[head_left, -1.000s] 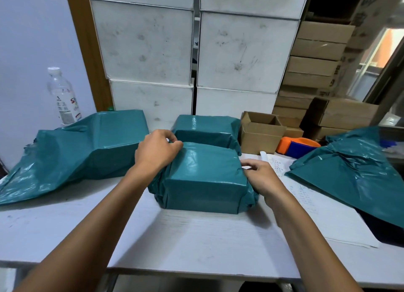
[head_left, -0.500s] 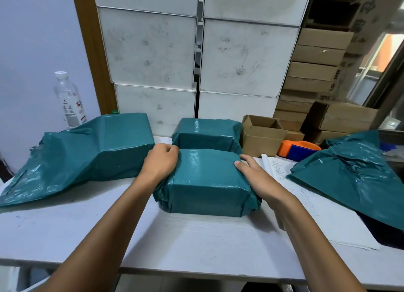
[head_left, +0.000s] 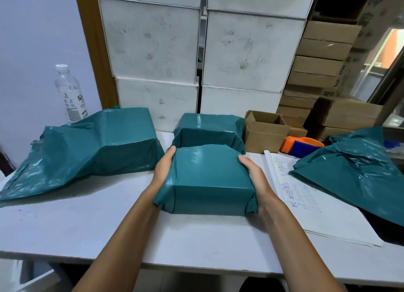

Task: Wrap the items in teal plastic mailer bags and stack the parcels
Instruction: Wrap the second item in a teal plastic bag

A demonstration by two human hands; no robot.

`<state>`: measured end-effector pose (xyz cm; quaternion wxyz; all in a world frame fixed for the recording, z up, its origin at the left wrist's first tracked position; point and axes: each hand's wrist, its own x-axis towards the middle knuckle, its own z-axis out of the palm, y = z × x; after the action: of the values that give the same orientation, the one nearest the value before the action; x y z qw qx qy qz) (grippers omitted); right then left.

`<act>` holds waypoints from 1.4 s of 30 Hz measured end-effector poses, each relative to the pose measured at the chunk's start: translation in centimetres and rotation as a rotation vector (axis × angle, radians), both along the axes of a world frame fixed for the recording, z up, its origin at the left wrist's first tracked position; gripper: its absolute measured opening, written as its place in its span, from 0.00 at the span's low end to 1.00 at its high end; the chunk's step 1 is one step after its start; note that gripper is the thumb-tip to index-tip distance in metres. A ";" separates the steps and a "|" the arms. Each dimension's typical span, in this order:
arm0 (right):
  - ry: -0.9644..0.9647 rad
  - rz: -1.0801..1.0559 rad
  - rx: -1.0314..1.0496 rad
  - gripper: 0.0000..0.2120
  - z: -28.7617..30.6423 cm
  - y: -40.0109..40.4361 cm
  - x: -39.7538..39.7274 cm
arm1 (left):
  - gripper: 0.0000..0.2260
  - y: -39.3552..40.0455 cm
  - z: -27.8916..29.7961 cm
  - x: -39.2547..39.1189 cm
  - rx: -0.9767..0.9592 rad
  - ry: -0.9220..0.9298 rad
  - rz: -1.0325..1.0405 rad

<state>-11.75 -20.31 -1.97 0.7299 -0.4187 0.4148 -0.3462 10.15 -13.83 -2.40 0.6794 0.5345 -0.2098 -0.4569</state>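
Observation:
A box-shaped parcel wrapped in teal plastic [head_left: 209, 178] sits in the middle of the white table [head_left: 87, 221], its near edge lifted slightly. My left hand [head_left: 164, 169] grips its left side and my right hand [head_left: 253, 173] grips its right side. Right behind it stands a second wrapped teal parcel [head_left: 207, 127]. On the left lies a bigger item in a loose teal mailer bag [head_left: 94, 147] whose open end trails toward the table's left edge. More teal bags [head_left: 358, 171] lie crumpled at the right.
An orange and blue tape dispenser [head_left: 299, 146] and an open small cardboard box [head_left: 264, 127] stand behind a handwritten paper sheet [head_left: 306, 195]. A water bottle [head_left: 70, 94] stands at the back left. White boxes [head_left: 153, 51] and stacked cardboard cartons [head_left: 323, 57] line the back.
Both hands have slid from the parcel's top back corners down onto its sides. The parcel has come a little toward me and up.

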 end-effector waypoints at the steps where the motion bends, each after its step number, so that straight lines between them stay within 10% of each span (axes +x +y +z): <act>1: -0.019 -0.009 -0.003 0.19 -0.1 0.2 0.1 | 0.11 0.0 -0.3 -0.2 -0.052 0.119 -0.016; 10: -0.163 -0.029 -0.023 0.17 -1.1 0.6 0.3 | 0.13 0.5 -0.4 -0.6 -0.102 0.247 -0.033; 22: -0.013 -0.046 -0.192 0.17 -0.6 0.9 -0.2 | 0.16 2.5 8.2 0.4 0.104 -1.429 0.041; 26: -0.015 -0.056 -0.221 0.18 -0.8 0.8 -0.4 | 0.16 2.8 8.6 -4.2 0.039 -1.677 -0.480; 35: 0.145 0.041 -0.282 0.14 0.7 1.0 -0.8 | 0.34 1.0 5.4 -2.9 0.302 -1.624 -0.537; 42: 0.921 -0.115 -1.089 0.23 6.6 1.4 0.7 | 0.38 1.0 5.4 -3.4 0.335 -1.597 -0.501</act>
<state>-11.03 -18.91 4.65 0.1483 -0.8047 0.4705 -0.3301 6.70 -12.80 3.05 0.1186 0.7276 -0.6675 -0.1046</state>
